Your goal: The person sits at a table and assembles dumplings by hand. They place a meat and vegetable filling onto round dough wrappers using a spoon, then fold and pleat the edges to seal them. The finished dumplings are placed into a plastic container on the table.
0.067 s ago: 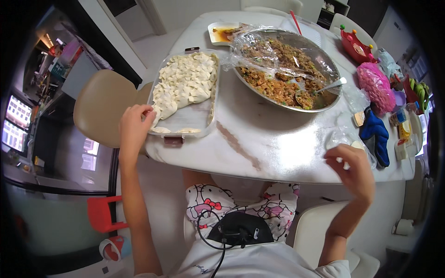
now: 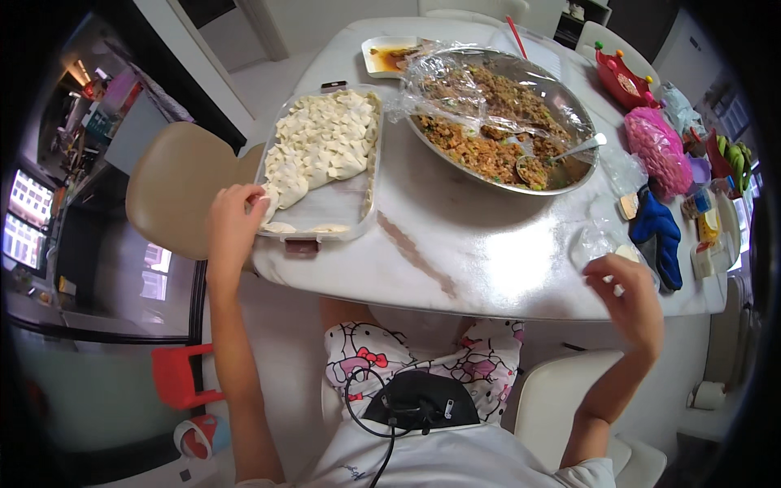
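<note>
At the near left corner of a clear plastic tray (image 2: 376, 183), my left hand (image 2: 236, 210) has its fingertips closed on a dumpling (image 2: 269, 198). Rows of pale, pleated dumplings (image 2: 321, 138) fill most of this tray, and a bare patch shows at its near right. My right hand (image 2: 630, 297) hovers at the table's near right edge, fingers curled but apart, with nothing seen in them. Just beyond it lie round white dough wrappers (image 2: 626, 253), partly hidden by the hand, beside a clear plastic bag (image 2: 598, 240).
A large steel bowl (image 2: 587, 167) of minced filling, half under cling film, holds a spoon (image 2: 579, 147). Behind it sits a white dish (image 2: 374, 45) with brown sauce. A blue cloth item (image 2: 657, 236), a pink bag (image 2: 655, 150) and a red bowl (image 2: 612, 81) line the table's right side.
My right hand has shifted a little to the right, toward the wrappers. The left hand stays at the tray's corner. The whole view has moved slightly.
</note>
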`<control>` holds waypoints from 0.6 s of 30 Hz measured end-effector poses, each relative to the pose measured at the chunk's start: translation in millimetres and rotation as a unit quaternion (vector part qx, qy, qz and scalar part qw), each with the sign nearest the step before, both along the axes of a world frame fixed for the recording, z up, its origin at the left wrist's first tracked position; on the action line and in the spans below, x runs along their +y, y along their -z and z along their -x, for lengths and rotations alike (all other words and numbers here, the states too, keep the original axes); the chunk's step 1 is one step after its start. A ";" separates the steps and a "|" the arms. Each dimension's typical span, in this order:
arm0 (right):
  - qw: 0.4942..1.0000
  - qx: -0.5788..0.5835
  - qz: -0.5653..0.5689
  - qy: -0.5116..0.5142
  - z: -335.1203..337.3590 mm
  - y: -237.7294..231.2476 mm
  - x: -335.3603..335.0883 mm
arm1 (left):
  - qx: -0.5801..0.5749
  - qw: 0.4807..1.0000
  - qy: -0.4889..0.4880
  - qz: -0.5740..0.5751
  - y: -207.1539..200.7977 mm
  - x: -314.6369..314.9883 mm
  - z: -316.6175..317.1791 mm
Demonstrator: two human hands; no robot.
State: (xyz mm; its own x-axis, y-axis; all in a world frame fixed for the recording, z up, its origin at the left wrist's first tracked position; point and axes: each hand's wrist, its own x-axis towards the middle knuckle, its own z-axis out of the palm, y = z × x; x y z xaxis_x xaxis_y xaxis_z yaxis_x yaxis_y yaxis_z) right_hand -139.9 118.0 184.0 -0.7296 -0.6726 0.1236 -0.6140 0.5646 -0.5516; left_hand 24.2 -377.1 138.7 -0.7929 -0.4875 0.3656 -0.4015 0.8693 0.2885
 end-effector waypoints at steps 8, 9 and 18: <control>0.985 0.010 0.048 0.163 58.5 58.0 96.6 | 0.019 0.997 -0.014 0.072 31.2 -25.1 -10.7; 0.984 0.019 0.043 0.171 58.6 61.3 96.6 | 0.013 0.995 0.001 0.100 23.1 -18.4 -6.3; 0.984 0.096 -0.015 0.151 74.6 77.8 113.6 | 0.200 0.899 0.371 0.121 23.1 181.1 42.1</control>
